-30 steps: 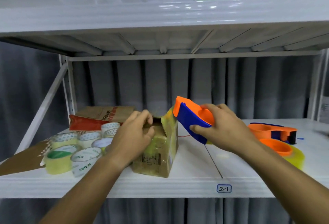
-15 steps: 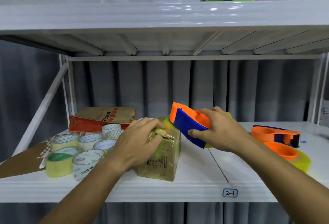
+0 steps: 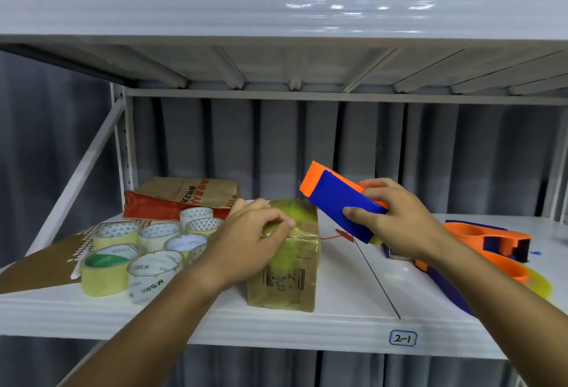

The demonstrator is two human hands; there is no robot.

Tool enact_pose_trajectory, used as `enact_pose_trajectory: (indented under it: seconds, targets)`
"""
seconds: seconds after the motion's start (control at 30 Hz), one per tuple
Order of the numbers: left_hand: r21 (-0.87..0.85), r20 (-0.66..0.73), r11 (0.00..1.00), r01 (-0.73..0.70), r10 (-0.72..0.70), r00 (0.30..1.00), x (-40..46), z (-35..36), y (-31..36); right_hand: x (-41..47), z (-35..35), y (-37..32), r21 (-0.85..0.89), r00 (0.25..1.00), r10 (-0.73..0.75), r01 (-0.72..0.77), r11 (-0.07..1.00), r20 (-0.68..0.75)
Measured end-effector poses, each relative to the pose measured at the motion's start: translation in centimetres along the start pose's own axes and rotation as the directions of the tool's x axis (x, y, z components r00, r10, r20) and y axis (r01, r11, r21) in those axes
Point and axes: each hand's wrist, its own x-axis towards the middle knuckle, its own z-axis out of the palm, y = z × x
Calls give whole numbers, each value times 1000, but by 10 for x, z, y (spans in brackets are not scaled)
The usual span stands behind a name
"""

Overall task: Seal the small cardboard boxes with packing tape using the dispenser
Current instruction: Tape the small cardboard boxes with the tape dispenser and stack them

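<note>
Cardboard box (image 3: 287, 267) sits mid-shelf; your left hand (image 3: 249, 245) presses curled fingers on its taped top. Your right hand (image 3: 396, 227) grips the blue-orange dispenser (image 3: 338, 202) above the shelf (image 3: 338, 303). Tape rolls (image 3: 138, 254) crowd the left; spare dispensers (image 3: 488, 239) lie right.

I face a white metal rack (image 3: 338, 322) with a glossy upper shelf (image 3: 215, 15) that catches bright glints of light. A slanted brace (image 3: 83, 177) runs up its left side. Grey pleated curtains (image 3: 307, 147) hang behind it and below the near edge.
</note>
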Motion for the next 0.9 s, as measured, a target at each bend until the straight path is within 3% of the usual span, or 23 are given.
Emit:
enact_pose_trajectory:
  seconds: [0.23,0.33,0.47,0.67,0.77,0.9]
  targets:
    - [50,141,998,-45,37,989,3,3,24,-5,-7,5,-159,994,-101,92,983,-51]
    - [-7,174,999,-34,35,984,7,5,26,-6,-11,4,-192,989,-135,121,974,-60]
    - [-196,135,980,24,3,991,15,5,25,-7,-13,5,-271,969,-222,187,944,-104]
    - [-240,38,971,-3,13,999,24,1,25,-13,-14,7,-400,928,-369,317,860,-58]
    - [-215,-5,976,-29,29,1000,28,-1,24,-14,-19,9,-343,935,-345,299,890,-81]
    - [-154,68,984,-93,105,992,28,3,22,-10,-27,5,-103,973,-182,168,980,-141]
